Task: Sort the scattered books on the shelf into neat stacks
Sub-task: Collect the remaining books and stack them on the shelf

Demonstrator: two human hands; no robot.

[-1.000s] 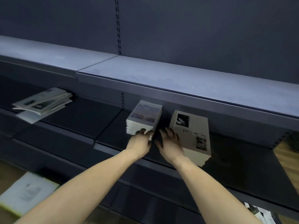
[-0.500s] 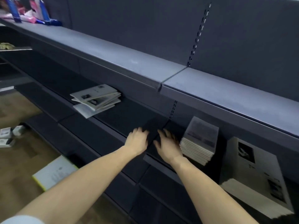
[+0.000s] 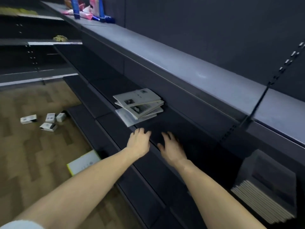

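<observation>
Both hands are extended over the dark middle shelf (image 3: 165, 126), palms down. The left hand (image 3: 139, 142) is positioned near the shelf's front edge with its fingers loosely spread and relaxed; nothing is held in it. The right hand (image 3: 171, 147) is positioned just beside it, slightly deeper over the shelf, fingers likewise spread and empty. Whether the fingertips make contact with the shelf cannot be determined.

A loose pile of booklets (image 3: 139, 105) is located on the same shelf, beyond and slightly left of the left hand, near it but not touched. The pile is untidy: the pale covers are fanned at differing angles, and the lowest booklet projects toward the shelf's front edge.

A squared stack of books (image 3: 267, 195) is located at the lower right of the view, on the same shelf, well apart from both hands. Its page edges are aligned and face the camera.

On the wooden floor (image 3: 33, 154), a white book with a yellow edge (image 3: 84, 162) is seen beneath the left forearm, and several small white boxes (image 3: 46, 120) are scattered further left. On the grey upper shelf (image 3: 181, 66), blue and pink packages (image 3: 89, 10) are grouped at the far end.
</observation>
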